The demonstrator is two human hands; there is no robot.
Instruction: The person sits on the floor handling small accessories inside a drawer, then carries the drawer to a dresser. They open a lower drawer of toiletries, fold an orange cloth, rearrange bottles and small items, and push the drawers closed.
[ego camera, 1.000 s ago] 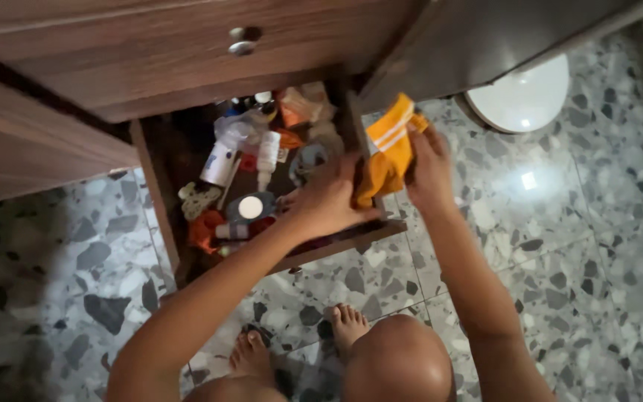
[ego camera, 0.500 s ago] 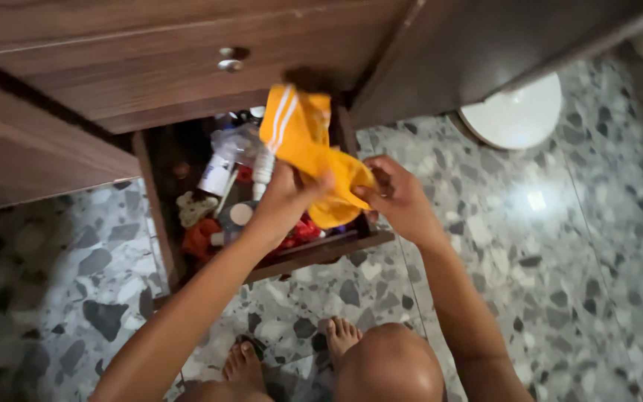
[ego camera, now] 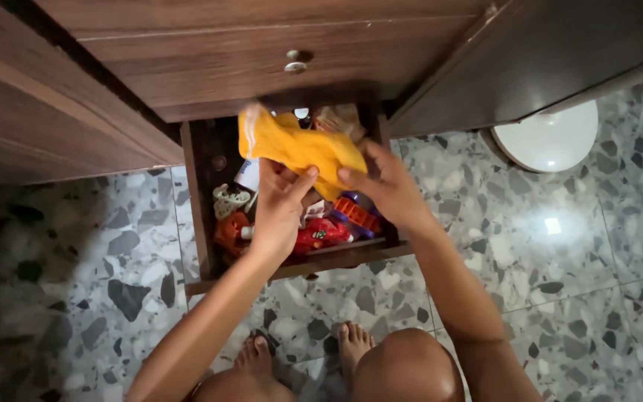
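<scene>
- Head view: both hands hold a yellow cloth [ego camera: 298,147] above an open wooden drawer [ego camera: 196,216]. The left hand [ego camera: 278,208] pinches the cloth's lower edge between thumb and fingers; the right hand [ego camera: 381,182] is closed on its right end, thumb on top.
- The cloth is bunched and blurred at its upper left end, so its kind and full shape are hard to make out; pale stripes show faintly there.
- The hands and cloth hide the middle of the drawer. Beside them show a red packet [ego camera: 321,232], an orange ridged item [ego camera: 357,214], a pale green item [ego camera: 229,199], an orange item [ego camera: 229,229] and part of a white bottle [ego camera: 247,175]; the rest is a dim jumble I cannot sort.
- The back of the drawer lies in shadow under a closed drawer front with a small metal knob [ego camera: 296,61].
- The dark cabinet door [ego camera: 545,52] on the right is cut off by the top edge.
- A white round object [ego camera: 552,138] sits partly hidden under that door; what it is cannot be told.
- The floor [ego camera: 560,260] is grey speckled terrazzo with a bright glare spot on the right.
- The person's bare knees [ego camera: 407,368] and toes [ego camera: 351,339] show at the bottom edge, just in front of the drawer; the forearms are cut off below.
</scene>
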